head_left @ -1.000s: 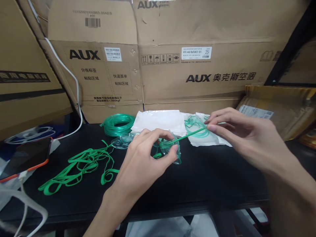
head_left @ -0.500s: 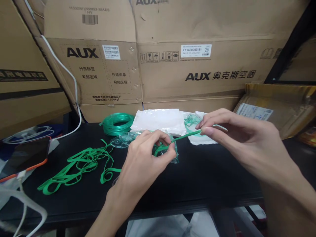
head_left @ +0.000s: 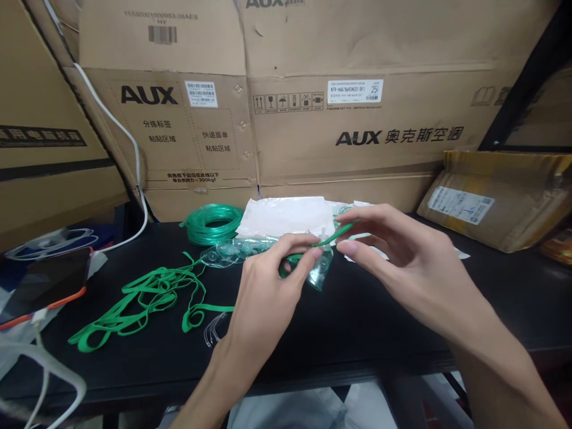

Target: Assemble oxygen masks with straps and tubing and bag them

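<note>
My left hand (head_left: 272, 280) is closed, thumb and index finger pinching a flat green elastic strap (head_left: 333, 236). Beneath those fingers hangs a clear, green-tinted plastic mask (head_left: 320, 273), partly hidden by the hand. My right hand (head_left: 393, 256) is to the right with thumb and index finger apart; the strap's free end lies against or just behind its index finger. A heap of loose green elastic strap (head_left: 147, 298) spreads on the black table (head_left: 357, 333) to the left. More clear plastic masks (head_left: 236, 250) lie behind my left hand.
A coil of green tubing (head_left: 212, 223) and a white packet (head_left: 288, 215) stand at the back against large cardboard boxes (head_left: 357, 155). Thin wires (head_left: 214, 330) lie near my left wrist. A phone (head_left: 53, 286) with cables is at left, a taped carton (head_left: 487, 190) at right.
My right hand has moved left, towards my left hand, and its thumb and index finger have parted from their pinch on the strap. The strap, taut before, now curves slack.
</note>
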